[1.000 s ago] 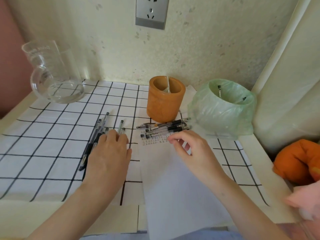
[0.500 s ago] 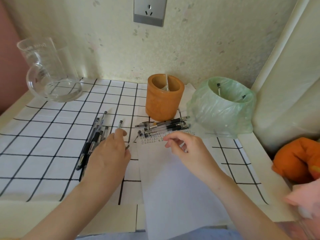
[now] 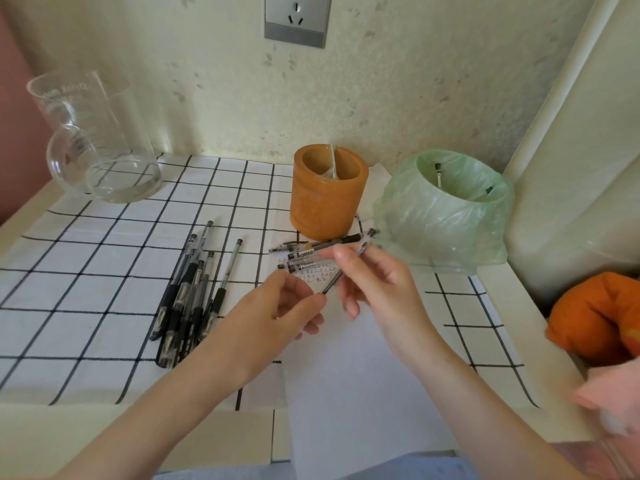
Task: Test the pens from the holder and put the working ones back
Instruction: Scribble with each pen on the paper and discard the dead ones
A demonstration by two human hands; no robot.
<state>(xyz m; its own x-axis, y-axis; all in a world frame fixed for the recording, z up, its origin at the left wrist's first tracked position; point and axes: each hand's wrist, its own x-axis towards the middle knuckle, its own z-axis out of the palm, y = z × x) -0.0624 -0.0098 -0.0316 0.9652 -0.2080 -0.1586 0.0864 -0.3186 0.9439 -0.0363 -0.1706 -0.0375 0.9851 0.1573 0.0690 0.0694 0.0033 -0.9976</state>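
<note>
In front of the holder (image 3: pixel 329 199), over the paper (image 3: pixel 349 382), the right hand (image 3: pixel 377 289) pinches a pen (image 3: pixel 333 283) by its upper half. The pen's long axis slants from the holder side down toward the left hand (image 3: pixel 277 317), whose curled fingers meet its lower end (gripping or just touching, I cannot tell)

pens (image 3: pixel 188 292) lie left of paper (image 3: pixel 349 375), holder (image 3: pixel 327 195) behind.
</note>
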